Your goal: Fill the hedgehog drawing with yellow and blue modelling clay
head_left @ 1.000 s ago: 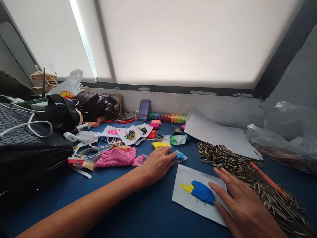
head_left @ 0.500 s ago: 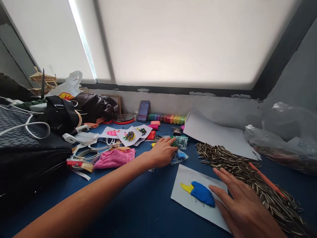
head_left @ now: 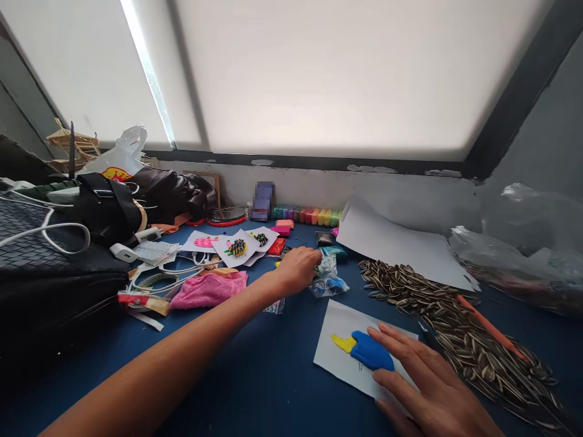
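My left hand (head_left: 298, 270) reaches over the middle of the table, fingers curled on a small clear plastic packet (head_left: 328, 265). A bit of green shows at its fingertips. Just below lies another clear packet (head_left: 336, 284) with blue clay inside. In front of me, a white paper card (head_left: 328, 352) carries a flattened blue clay shape (head_left: 370, 351) joined to a yellow clay piece (head_left: 342, 343). My right hand (head_left: 423, 379) is open, its fingers spread over the card's right side and covering part of the blue clay's edge.
Sunflower seeds (head_left: 460, 334) lie in a long pile at right, with an orange stick (head_left: 492, 328) across them. Behind are white sheets (head_left: 396, 243) and a row of coloured clay packs (head_left: 314, 216). Decorated cards (head_left: 234, 247), a pink cloth (head_left: 209, 290) and cables fill the left.
My left hand has curled its fingers around a packet and drawn slightly left, shifting the packet. My right hand has moved left over the card and blue clay.
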Demonstrator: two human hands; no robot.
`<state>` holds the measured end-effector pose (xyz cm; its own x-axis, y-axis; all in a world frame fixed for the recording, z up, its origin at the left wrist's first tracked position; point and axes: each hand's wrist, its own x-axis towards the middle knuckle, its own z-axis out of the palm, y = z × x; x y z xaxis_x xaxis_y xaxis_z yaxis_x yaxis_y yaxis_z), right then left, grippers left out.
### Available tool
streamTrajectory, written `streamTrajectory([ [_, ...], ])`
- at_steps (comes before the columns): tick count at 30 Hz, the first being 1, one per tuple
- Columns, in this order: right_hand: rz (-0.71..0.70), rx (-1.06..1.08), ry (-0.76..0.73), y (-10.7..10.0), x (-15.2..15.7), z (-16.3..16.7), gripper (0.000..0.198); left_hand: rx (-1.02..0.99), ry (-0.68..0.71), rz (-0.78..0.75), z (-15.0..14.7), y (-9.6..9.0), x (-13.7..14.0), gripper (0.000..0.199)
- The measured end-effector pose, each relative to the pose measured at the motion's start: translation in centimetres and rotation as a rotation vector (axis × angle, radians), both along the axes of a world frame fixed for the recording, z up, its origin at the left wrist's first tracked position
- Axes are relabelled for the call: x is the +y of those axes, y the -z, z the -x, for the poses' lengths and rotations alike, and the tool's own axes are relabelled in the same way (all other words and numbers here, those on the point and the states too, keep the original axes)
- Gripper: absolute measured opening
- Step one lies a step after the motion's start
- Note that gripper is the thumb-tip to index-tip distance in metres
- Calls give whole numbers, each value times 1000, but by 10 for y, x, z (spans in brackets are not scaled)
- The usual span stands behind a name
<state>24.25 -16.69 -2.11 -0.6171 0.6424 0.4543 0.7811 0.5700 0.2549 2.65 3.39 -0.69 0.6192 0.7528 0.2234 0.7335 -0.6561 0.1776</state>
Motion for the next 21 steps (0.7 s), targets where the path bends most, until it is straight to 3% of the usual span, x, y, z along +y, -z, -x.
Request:
streamTrajectory([
  [8,5,58,-17,1,1,0,18,-331,-110,-10,8,-8,8,28],
  [13,22,134,24,0,-2,4,25,-434,-71,31,22,-18,18,30],
  [16,-3,117,8,1,-1,3,24,-429,-106,36,31,-12,26,39],
  [21,-35,46,-14,4,3,-2,21,-273,-102,70,31,13,20,36],
])
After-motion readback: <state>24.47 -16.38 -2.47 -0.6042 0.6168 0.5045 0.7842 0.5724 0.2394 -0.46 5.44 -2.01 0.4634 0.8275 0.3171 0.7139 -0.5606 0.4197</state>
